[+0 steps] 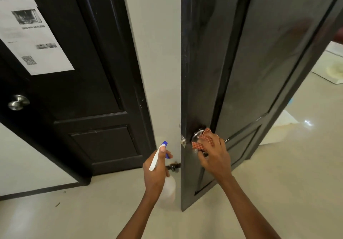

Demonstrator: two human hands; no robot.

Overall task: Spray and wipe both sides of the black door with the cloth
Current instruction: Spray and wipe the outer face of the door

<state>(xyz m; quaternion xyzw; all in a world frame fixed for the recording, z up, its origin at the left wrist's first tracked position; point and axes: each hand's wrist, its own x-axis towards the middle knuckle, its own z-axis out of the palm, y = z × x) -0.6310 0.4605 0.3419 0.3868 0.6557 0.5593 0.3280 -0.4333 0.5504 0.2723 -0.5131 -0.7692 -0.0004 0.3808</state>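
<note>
Black door (259, 57) stands ajar on right, its edge toward us. Right hand (213, 155) clamps checked cloth (203, 140) round knob (196, 135). Left hand (156, 170) grips spray bottle (168, 186), nozzle up. We judge knob-wiping step: twist cloth fully round, keep door steady, then work panels.

Room surroundings: white walls, pale glossy floor.
A second dark panelled door (78, 83) at 9 o'clock carries a printed notice (31, 36) and a metal knob (18, 102). Light glare (308, 122) marks the floor (278, 173) at 3 o'clock.
</note>
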